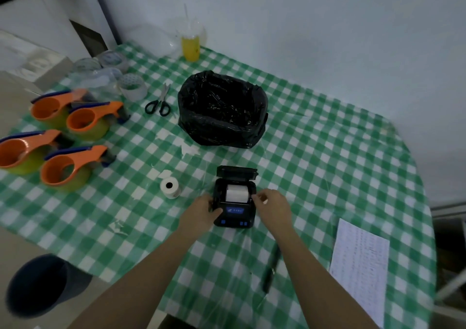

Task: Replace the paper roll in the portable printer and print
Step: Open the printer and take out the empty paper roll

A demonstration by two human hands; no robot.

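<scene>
A small black portable printer (233,214) lies on the green checked tablecloth with its lid (237,172) flipped open and away from me. A white paper roll (236,193) sits in its open bay. My left hand (201,211) grips the printer's left side. On the right edge of the bay rests my right hand (273,206), fingertips beside the roll's end; whether they pinch the paper is unclear. A second white paper roll (170,187) stands on the cloth to the left of the printer.
A bin lined with a black bag (222,109) stands behind the printer. Scissors (158,101), several orange tape dispensers (73,169) and tape rolls lie at left. A printed sheet (360,265) and a black pen (271,268) lie at right. A yellow drink cup (191,46) stands far back.
</scene>
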